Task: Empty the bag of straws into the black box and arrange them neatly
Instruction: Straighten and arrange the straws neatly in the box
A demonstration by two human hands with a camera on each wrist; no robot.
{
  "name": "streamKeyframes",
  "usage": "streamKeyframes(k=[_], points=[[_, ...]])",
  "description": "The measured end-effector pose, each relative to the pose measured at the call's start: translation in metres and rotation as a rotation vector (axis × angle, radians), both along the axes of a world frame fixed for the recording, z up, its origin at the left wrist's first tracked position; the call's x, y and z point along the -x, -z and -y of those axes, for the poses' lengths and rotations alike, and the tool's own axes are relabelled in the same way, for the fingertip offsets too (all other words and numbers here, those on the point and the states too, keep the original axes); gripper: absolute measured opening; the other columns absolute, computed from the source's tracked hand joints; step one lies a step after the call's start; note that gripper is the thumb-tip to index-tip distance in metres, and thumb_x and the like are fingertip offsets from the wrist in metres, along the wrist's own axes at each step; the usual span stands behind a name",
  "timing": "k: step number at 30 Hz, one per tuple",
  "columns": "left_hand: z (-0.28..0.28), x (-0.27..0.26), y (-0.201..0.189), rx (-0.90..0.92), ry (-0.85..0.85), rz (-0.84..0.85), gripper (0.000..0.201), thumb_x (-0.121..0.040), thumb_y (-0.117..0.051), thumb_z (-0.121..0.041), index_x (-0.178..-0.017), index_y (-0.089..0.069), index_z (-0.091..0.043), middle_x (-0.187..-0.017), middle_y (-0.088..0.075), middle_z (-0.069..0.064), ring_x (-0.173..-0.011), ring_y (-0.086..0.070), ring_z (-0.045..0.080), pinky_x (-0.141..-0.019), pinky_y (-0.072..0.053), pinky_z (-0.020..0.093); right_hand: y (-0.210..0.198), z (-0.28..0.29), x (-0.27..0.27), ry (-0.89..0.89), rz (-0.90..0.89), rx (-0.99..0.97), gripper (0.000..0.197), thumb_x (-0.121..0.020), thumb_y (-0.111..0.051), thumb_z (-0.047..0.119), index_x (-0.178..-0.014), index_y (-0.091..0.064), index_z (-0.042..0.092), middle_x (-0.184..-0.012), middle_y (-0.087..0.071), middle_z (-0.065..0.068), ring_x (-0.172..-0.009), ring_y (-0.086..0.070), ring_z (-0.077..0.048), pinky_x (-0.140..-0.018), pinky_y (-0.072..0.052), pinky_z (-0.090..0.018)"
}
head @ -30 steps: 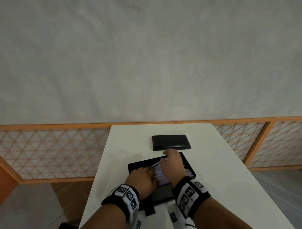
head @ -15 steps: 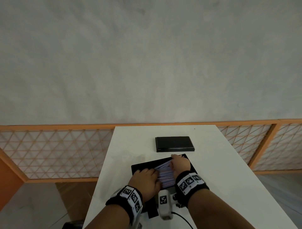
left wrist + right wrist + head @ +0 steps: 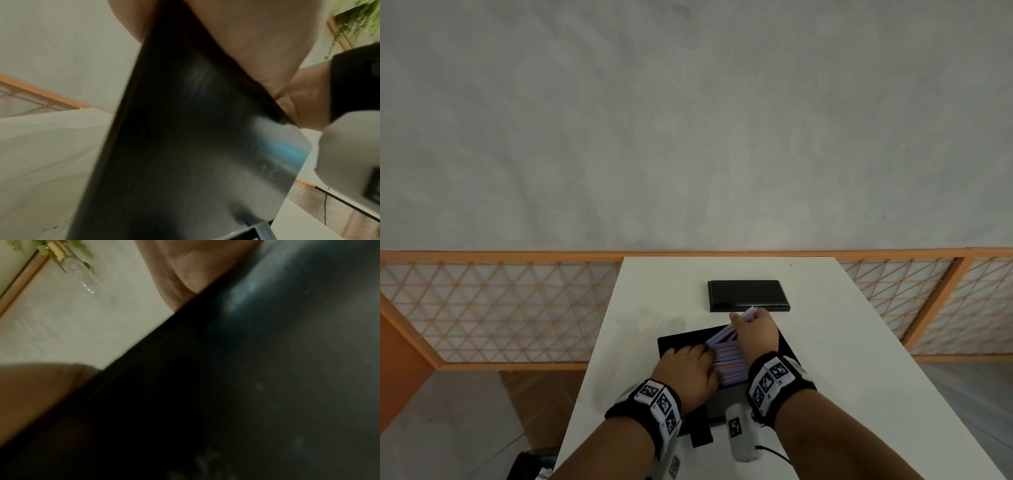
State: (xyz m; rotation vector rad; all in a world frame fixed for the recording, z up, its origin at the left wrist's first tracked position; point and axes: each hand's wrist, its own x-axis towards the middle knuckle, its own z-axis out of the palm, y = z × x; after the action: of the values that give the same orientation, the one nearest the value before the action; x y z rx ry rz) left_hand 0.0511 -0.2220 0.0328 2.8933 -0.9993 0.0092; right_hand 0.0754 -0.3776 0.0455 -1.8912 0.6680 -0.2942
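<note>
An open black box (image 3: 671, 342) lies on the white table (image 3: 842, 359), with pale lilac and pink straws (image 3: 726, 366) lying side by side in it. My left hand (image 3: 703, 353) rests knuckles-up on the straws' left ends, its fingertips hidden. My right hand (image 3: 743, 320) pinches a few straws at the box's far side. Their ends (image 3: 750, 311) stick up toward the far edge. Both wrist views are blurred: a dark box wall (image 3: 185, 146) (image 3: 226, 386) fills each, with only a palm above it. No bag is in view.
The black lid (image 3: 748, 296) lies flat just beyond the box. A white marker-tagged device (image 3: 739, 431) with a cable and a black strap piece (image 3: 700, 435) sit at the near edge. An orange lattice railing (image 3: 482, 308) runs behind the narrow table.
My right hand drew back over the straws, then rose at the far side with a few straws tilted up in its fingers. My left hand stayed on the left ends.
</note>
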Motion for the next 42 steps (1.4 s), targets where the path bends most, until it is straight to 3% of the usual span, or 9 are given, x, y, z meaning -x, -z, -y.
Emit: streamKeyframes(k=[9,16,23,27,31,33,36,38,42], points=[[-0.002,0.002,-0.003,0.06,-0.02,-0.026,0.075,-0.073,-0.009,-0.055,-0.135,-0.039,-0.022,-0.14,-0.036,0.002,-0.118,-0.043,0.022,-0.094,-0.033,0.033,-0.014,0.012,-0.002,-0.122,-0.059,0.067,0.022,-0.083,-0.061,0.014,-0.065,-0.05,0.011,-0.065,-0.06,-0.008,-0.061,-0.059,-0.024,-0.062,-0.053,-0.036],[-0.009,0.008,-0.008,0.337,-0.099,-0.059,0.081,-0.084,-0.052,-0.046,-0.147,-0.011,-0.016,-0.15,-0.024,0.004,-0.134,-0.027,0.018,-0.11,-0.019,0.028,-0.079,0.035,0.011,-0.2,0.164,-0.077,0.012,-0.087,-0.065,0.008,-0.078,-0.059,0.002,-0.075,-0.066,-0.015,-0.065,-0.068,-0.026,-0.061,-0.06,-0.031],[-0.013,0.017,-0.011,0.489,-0.154,-0.043,0.094,-0.079,-0.05,-0.058,-0.147,0.005,-0.023,-0.153,-0.013,0.004,-0.139,-0.011,0.02,-0.112,-0.008,0.029,-0.106,0.048,0.028,-0.223,0.267,-0.213,0.014,-0.086,-0.068,0.007,-0.085,-0.06,-0.006,-0.068,-0.065,-0.013,-0.061,-0.069,-0.024,-0.062,-0.059,-0.031],[-0.013,0.015,-0.007,0.501,-0.158,0.035,0.082,-0.08,-0.037,-0.061,-0.147,-0.014,-0.02,-0.149,-0.025,0.005,-0.135,-0.019,0.024,-0.112,-0.002,0.031,-0.088,0.05,0.032,-0.211,0.218,-0.356,0.008,-0.087,-0.066,0.006,-0.085,-0.06,0.0,-0.07,-0.064,-0.011,-0.06,-0.066,-0.018,-0.058,-0.057,-0.027],[-0.011,0.009,-0.004,0.401,-0.077,0.15,0.055,-0.085,-0.037,-0.053,-0.128,-0.05,-0.022,-0.129,-0.051,0.0,-0.12,-0.044,0.023,-0.106,-0.027,0.04,-0.056,0.05,0.033,-0.179,0.028,-0.608,0.009,-0.088,-0.063,0.004,-0.082,-0.057,0.004,-0.071,-0.06,-0.012,-0.059,-0.06,-0.019,-0.055,-0.056,-0.029],[-0.008,0.009,-0.008,0.288,-0.08,0.113,0.057,-0.086,-0.025,-0.053,-0.129,-0.05,-0.026,-0.131,-0.051,-0.006,-0.124,-0.04,0.019,-0.108,-0.018,0.039,-0.042,0.048,0.032,-0.146,-0.064,-0.607,0.01,-0.088,-0.065,0.006,-0.082,-0.058,0.003,-0.075,-0.059,-0.014,-0.059,-0.058,-0.021,-0.05,-0.056,-0.029],[-0.006,0.007,-0.006,0.194,-0.099,0.091,0.055,-0.09,-0.018,-0.048,-0.132,-0.047,-0.028,-0.133,-0.049,-0.011,-0.129,-0.032,0.014,-0.109,-0.009,0.038,-0.032,0.047,0.03,-0.152,-0.21,-0.354,0.022,-0.085,-0.07,0.023,-0.087,-0.062,0.003,-0.083,-0.062,-0.014,-0.063,-0.063,-0.027,-0.053,-0.057,-0.034],[-0.005,0.006,-0.005,0.199,-0.108,0.058,0.052,-0.09,-0.022,-0.04,-0.128,-0.052,-0.023,-0.129,-0.053,-0.008,-0.127,-0.035,0.016,-0.108,-0.013,0.04,-0.036,0.047,0.032,-0.253,-0.29,0.068,0.03,-0.086,-0.066,0.037,-0.072,-0.06,0.011,-0.071,-0.062,-0.006,-0.062,-0.062,-0.022,-0.06,-0.056,-0.034],[-0.006,0.004,-0.005,0.21,-0.119,0.026,0.046,-0.076,-0.036,-0.028,-0.103,-0.07,-0.014,-0.096,-0.068,-0.001,-0.096,-0.062,0.023,-0.087,-0.046,0.041,-0.051,0.044,0.04,-0.291,-0.352,0.752,0.038,-0.09,-0.051,0.051,-0.077,-0.047,0.016,-0.076,-0.053,0.002,-0.072,-0.052,-0.018,-0.064,-0.041,-0.027]])
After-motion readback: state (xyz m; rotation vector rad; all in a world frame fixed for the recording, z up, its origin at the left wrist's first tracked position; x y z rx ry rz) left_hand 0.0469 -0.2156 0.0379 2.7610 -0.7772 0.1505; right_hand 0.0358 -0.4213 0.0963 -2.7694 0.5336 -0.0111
